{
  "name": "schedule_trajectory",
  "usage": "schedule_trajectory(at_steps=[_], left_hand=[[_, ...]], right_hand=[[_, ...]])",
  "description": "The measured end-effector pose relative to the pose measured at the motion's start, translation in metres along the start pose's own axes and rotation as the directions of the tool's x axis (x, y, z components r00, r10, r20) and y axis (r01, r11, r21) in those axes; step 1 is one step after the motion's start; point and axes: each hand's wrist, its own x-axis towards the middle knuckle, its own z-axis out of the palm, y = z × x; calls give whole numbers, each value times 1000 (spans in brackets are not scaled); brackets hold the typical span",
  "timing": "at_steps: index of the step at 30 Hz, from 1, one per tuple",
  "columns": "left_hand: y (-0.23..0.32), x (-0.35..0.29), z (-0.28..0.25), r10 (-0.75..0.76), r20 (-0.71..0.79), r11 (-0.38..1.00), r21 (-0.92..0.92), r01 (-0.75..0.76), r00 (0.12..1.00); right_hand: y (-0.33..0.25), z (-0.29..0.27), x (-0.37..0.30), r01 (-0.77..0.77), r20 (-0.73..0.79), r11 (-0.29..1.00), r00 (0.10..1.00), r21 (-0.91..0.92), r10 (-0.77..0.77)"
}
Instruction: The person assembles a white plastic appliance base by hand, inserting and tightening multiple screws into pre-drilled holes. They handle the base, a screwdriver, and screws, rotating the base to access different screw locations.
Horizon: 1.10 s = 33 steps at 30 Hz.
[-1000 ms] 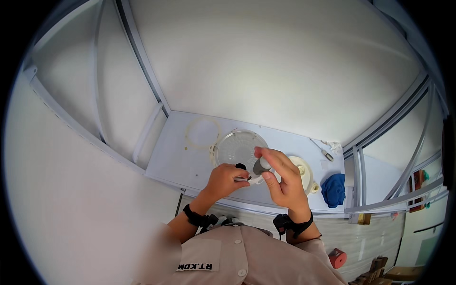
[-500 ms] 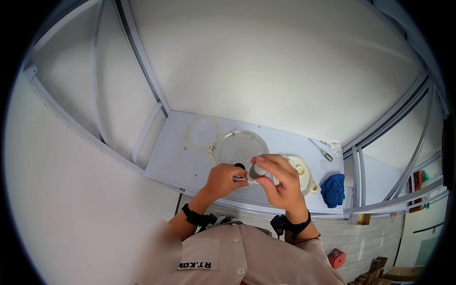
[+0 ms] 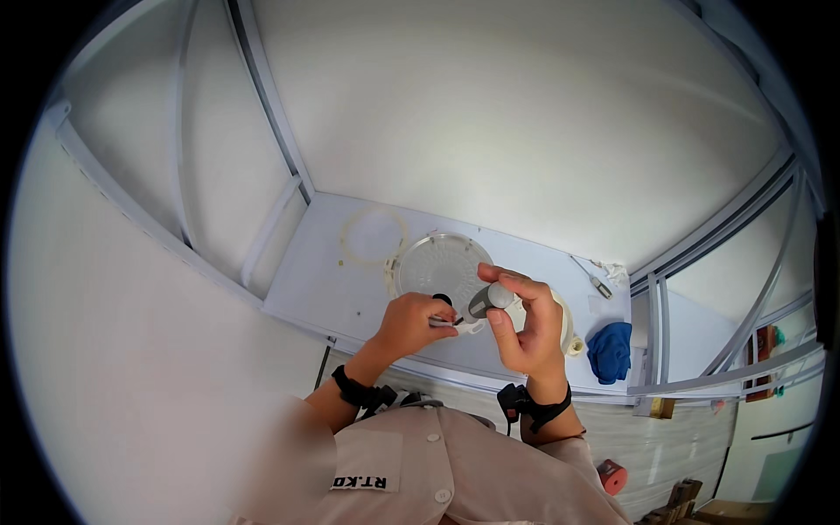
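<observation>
My right hand has its thumb and fingers around a screwdriver's grey handle, whose pale rounded end faces up to the right. The short dark shaft points down-left toward my left hand. Pinched in my left hand is a small grey part; a black round piece shows by the fingers, and most of the part is hidden. Beyond the hands lies a clear round ribbed cover on the table. Partly behind my right hand is a round cream-coloured base.
A thin cream ring lies at the far left of the white table. To the right are another screwdriver, a blue cloth and a small cream roll-like piece. Frame posts flank both table ends.
The screwdriver handle has tilted and shifted slightly right, and my right fingers have changed their position around it. My left hand stays nearly still with the small part.
</observation>
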Motion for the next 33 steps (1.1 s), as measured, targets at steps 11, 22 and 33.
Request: schedule_trajectory(at_steps=[11,22,33], left_hand=[[1,-1,0,-30,30,998,58,29,999],[-2,-2,2,-22,22,1000,-16,22,1000],[-8,-2,7,-27,1,998,-50,28,1000]], right_hand=[[-14,6,18,99,15,976,995,-193,-98],[4,13,-3,21,-67,961,997,-274,-41],[-2,17,3,30,-78,969,996,-243,-50]])
